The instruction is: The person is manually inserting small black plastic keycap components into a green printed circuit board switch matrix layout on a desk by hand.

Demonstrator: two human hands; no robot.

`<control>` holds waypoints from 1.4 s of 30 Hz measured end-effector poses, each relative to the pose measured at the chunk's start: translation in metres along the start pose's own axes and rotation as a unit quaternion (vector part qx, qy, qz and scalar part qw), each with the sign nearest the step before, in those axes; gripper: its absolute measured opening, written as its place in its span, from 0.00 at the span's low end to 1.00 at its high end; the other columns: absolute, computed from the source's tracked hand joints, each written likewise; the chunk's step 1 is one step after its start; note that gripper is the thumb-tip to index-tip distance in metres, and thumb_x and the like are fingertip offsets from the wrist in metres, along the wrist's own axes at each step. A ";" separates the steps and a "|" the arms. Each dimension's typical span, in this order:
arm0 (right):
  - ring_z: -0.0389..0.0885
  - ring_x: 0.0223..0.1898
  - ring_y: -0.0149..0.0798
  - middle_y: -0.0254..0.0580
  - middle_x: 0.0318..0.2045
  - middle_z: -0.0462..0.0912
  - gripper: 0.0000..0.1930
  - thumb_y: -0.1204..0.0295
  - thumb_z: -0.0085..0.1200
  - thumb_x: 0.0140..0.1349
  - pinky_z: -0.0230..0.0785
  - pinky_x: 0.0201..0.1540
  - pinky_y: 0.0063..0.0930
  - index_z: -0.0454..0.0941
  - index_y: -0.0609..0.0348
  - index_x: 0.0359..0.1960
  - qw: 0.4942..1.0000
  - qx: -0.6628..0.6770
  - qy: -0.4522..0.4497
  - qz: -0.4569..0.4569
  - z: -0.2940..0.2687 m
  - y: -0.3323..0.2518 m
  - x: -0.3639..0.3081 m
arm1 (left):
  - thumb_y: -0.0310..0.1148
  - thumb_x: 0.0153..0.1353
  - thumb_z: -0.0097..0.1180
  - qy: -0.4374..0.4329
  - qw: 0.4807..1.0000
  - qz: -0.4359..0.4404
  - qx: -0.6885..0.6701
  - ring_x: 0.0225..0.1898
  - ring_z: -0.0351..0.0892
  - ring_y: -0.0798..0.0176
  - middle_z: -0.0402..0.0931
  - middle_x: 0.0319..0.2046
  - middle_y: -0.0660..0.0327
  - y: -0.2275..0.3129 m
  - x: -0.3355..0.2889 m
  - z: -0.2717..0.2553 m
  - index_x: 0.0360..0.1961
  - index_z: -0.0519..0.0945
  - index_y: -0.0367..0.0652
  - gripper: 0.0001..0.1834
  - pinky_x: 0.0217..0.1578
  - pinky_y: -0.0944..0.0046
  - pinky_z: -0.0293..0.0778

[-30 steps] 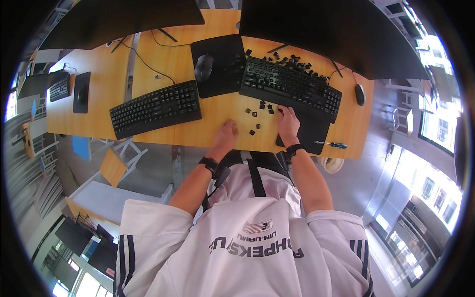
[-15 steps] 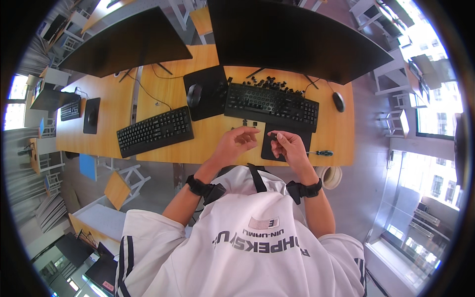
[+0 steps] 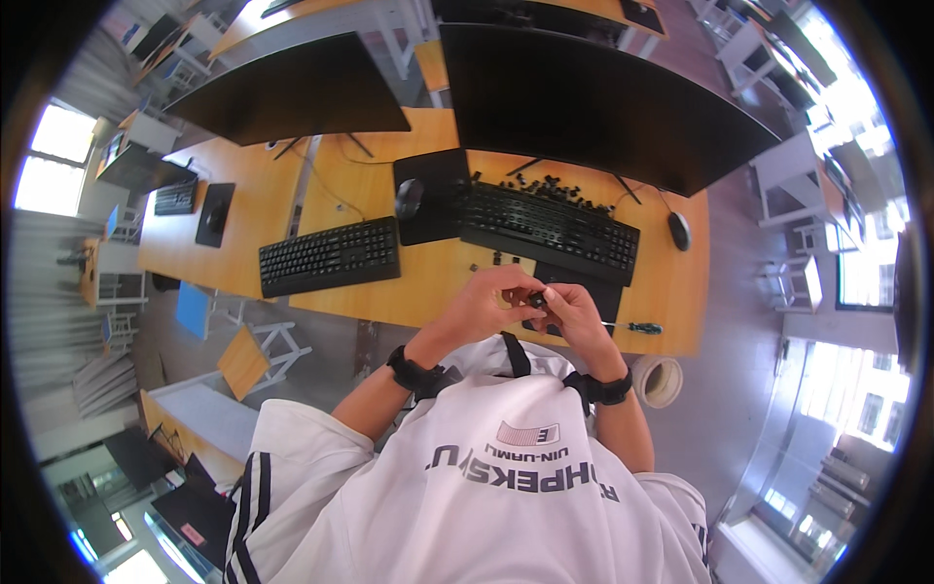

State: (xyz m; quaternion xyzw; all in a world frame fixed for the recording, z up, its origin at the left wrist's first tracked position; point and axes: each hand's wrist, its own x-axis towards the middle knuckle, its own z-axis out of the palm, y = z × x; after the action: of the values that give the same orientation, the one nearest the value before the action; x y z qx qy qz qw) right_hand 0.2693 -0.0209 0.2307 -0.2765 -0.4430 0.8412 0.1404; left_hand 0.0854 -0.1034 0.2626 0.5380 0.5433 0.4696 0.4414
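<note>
Hard to see at the crucial spot: mostly tucked behind fingers, a small black keycap, face and underside impossible to read. Hidden beneath both hands, part of the black mat and a stretch of the wooden desk. Blurred, too, in the bank of loose keycaps below the big monitor, with no counting them.

And in to the grip! Right hand in a narrow pinch, thumb and forefinger closed on the keycap. Left hand curled opposite, a small gap inside the bend of thumb and forefinger, tips right up against the right hand's. Can't tell about any squeeze from that left side.

So, right at the meeting point of the fingertips, the keycap, on the near side of the black keyboard and well apart from it. Just past the left knuckles, a few more stray keycaps on the wood. Over to the right, flat on the desk, a screwdriver, shaft toward the right hand.
</note>
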 end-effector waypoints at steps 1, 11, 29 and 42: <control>0.78 0.28 0.26 0.33 0.27 0.82 0.19 0.59 0.49 0.73 0.72 0.32 0.20 0.81 0.64 0.35 1.000 -0.008 0.008 0.016 0.001 -0.003 0.002 | 0.29 0.52 0.69 0.011 1.000 0.001 0.026 0.27 0.73 0.64 0.75 0.26 0.62 0.001 -0.002 0.000 0.38 0.81 0.40 0.13 0.30 0.65 0.69; 0.78 0.28 0.25 0.34 0.29 0.84 0.20 0.58 0.46 0.74 0.73 0.30 0.18 0.81 0.65 0.37 0.996 -0.056 -0.011 0.071 0.003 -0.008 0.021 | 0.37 0.51 0.68 0.044 0.982 -0.036 0.181 0.27 0.77 0.54 0.77 0.26 0.57 -0.008 -0.006 0.003 0.35 0.78 0.41 0.15 0.28 0.58 0.71; 0.79 0.27 0.26 0.33 0.26 0.82 0.19 0.57 0.50 0.71 0.72 0.32 0.19 0.83 0.62 0.35 0.992 -0.071 -0.015 0.103 -0.046 0.011 0.007 | 0.27 0.56 0.66 0.105 0.980 -0.105 0.130 0.29 0.79 0.66 0.82 0.31 0.58 -0.025 -0.010 0.043 0.42 0.82 0.39 0.13 0.34 0.68 0.74; 0.81 0.39 0.50 0.39 0.41 0.78 0.21 0.65 0.66 0.54 0.75 0.40 0.40 0.77 0.49 0.50 0.829 -0.482 0.283 0.003 -0.166 0.164 0.053 | 0.28 0.56 0.67 0.135 0.933 -0.319 0.102 0.25 0.80 0.70 0.83 0.28 0.58 -0.182 -0.062 0.024 0.42 0.80 0.33 0.14 0.29 0.70 0.75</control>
State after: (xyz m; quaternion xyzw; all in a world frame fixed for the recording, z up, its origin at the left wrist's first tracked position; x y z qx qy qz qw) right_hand 0.3263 0.0226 0.0024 -0.5363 -0.7322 0.4064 0.1056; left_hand 0.0797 -0.1604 0.0780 0.3106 0.7857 0.3142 0.4330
